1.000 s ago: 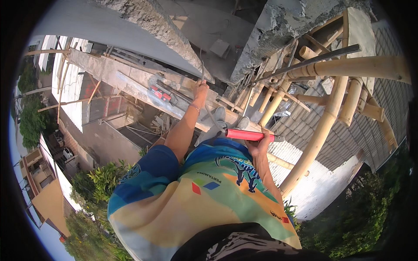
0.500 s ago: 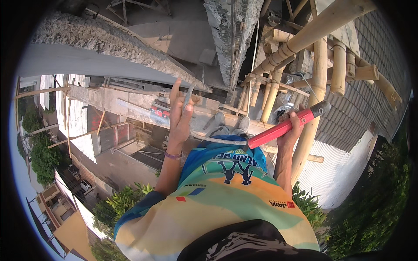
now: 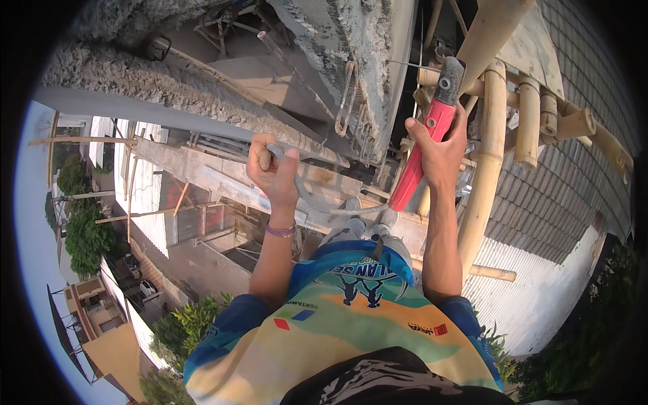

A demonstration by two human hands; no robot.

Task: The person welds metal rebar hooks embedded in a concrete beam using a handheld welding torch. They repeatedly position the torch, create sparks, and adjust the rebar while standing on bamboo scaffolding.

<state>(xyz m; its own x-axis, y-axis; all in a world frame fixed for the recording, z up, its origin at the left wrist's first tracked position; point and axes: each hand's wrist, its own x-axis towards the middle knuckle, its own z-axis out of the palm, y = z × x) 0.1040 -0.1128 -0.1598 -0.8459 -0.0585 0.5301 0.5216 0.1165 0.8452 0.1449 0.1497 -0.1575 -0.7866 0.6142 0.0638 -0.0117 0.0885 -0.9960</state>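
My right hand [image 3: 445, 154] is wrapped round a red, tube-shaped power tool [image 3: 408, 181]. Its dark grey head [image 3: 448, 75] points up and away from me, beside the bamboo. From the tool's lower end a grey cable [image 3: 317, 202] loops across to the left. My left hand [image 3: 275, 177] is closed on that cable, fingers curled and thumb up, in front of the rough concrete wall edge. Where the cable passes inside the left fingers it is partly hidden. My shoes [image 3: 354, 204] show below, between the two hands.
Bamboo poles [image 3: 487, 169] form scaffolding close to my right arm. A rough-topped concrete wall [image 3: 155, 84] crosses the far left, and bent steel bars [image 3: 346, 101] stick out of a concrete column. A plank [image 3: 202, 172] runs left; houses and trees lie far below. Roof tiles [image 3: 533, 209] spread right.
My right hand has raised the red tool and swung its head upward, away from me. The left fingers, stretched out before, are now curled round the cable. My view has shifted slightly.
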